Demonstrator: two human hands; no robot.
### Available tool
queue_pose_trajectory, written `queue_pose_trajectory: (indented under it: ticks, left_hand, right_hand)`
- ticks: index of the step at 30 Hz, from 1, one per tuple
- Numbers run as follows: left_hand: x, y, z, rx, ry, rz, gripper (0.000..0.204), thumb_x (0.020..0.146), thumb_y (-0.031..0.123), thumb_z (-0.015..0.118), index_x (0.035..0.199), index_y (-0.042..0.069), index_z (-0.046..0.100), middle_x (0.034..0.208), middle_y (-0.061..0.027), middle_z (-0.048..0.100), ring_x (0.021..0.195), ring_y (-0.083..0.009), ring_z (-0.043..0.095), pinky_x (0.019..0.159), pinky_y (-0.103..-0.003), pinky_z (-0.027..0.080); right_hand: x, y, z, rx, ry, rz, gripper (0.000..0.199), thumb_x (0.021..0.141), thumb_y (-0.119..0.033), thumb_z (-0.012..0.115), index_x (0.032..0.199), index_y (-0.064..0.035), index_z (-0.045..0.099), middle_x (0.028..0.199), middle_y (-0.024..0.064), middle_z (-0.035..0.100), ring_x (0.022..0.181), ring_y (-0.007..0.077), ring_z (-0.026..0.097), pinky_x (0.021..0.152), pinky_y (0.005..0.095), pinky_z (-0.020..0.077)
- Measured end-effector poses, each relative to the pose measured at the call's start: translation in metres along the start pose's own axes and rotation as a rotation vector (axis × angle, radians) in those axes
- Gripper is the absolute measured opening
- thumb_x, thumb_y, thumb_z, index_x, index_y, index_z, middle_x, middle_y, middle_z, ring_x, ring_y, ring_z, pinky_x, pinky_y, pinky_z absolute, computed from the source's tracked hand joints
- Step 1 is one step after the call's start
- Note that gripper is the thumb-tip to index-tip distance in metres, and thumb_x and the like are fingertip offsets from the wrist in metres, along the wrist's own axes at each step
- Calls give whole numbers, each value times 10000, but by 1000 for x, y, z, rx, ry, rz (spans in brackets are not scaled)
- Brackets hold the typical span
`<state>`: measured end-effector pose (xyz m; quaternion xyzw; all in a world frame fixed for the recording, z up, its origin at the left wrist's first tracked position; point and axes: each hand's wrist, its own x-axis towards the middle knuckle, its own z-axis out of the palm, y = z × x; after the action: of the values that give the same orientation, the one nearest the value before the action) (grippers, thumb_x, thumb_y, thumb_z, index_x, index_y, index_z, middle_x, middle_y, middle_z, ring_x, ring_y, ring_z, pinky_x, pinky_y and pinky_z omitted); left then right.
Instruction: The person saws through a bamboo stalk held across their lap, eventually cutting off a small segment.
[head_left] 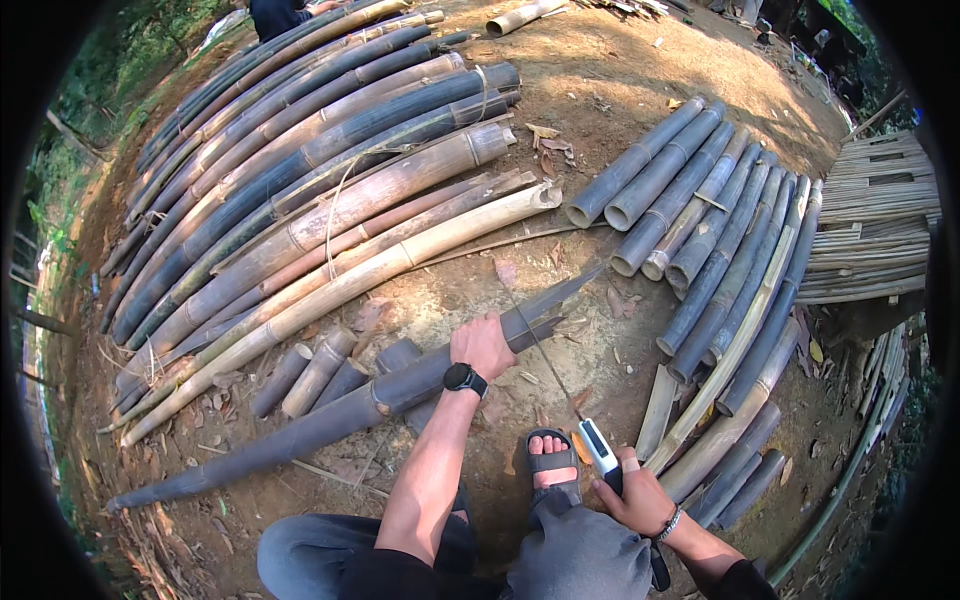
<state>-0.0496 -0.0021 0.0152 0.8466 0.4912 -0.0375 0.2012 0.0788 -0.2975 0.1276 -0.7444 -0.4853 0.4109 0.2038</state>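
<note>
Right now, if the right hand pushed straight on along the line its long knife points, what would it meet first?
Probably the dark split bamboo pole held by the left hand; from the right hand, the thin-bladed knife already reaches it, though depth is unclear.

The split bamboo pole [340, 415] under the left hand [482, 345] is dark grey, and the watch [464, 378] is black. The knife [575, 405] in the right hand [640, 500] has a white and black handle. At ten o'clock the stacked poles [320, 190] are tan and grey-blue on brown dirt [600, 70]; the sandal [552, 462] is grey.
</note>
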Motion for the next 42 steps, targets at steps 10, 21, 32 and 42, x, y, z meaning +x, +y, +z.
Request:
queue_pose_trajectory:
  ticks: [10, 21, 32, 42]
  left_hand:
    - [3, -3, -13, -124, -107, 50, 489, 611, 347, 843, 953, 18, 724, 939, -221, 735, 903, -364, 718, 822, -432, 580]
    - [6, -7, -24, -125, -192, 43, 499, 619, 404, 861, 946, 38, 770, 957, -189, 747, 907, -331, 726, 832, -413, 580]
    - [6, -6, -22, -68, -112, 26, 480, 616, 388, 843, 956, 57, 768, 966, -181, 747, 900, -319, 728, 830, -398, 582]
    - [15, -16, -20, -110, -179, 30, 508, 590, 447, 830, 878, 34, 759, 884, -184, 746, 843, -320, 728, 796, -404, 583]
  right_hand:
    - [0, 47, 64, -163, 191, 41, 540, 951, -240, 621, 1280, 31, 290, 734, 335, 630, 695, 534, 634, 606, 586, 501]
    - [7, 33, 61, -237, 274, 148, 481, 954, -276, 638, 1220, -3, 344, 742, 335, 635, 746, 536, 648, 642, 578, 507]
    - [47, 21, 44, -245, 257, -4, 456, 974, -272, 606, 1200, 25, 345, 699, 335, 626, 682, 531, 639, 592, 597, 503]
    - [60, 38, 61, -231, 261, -28, 462, 967, -237, 608, 1191, 38, 311, 700, 340, 618, 681, 537, 635, 573, 592, 493]
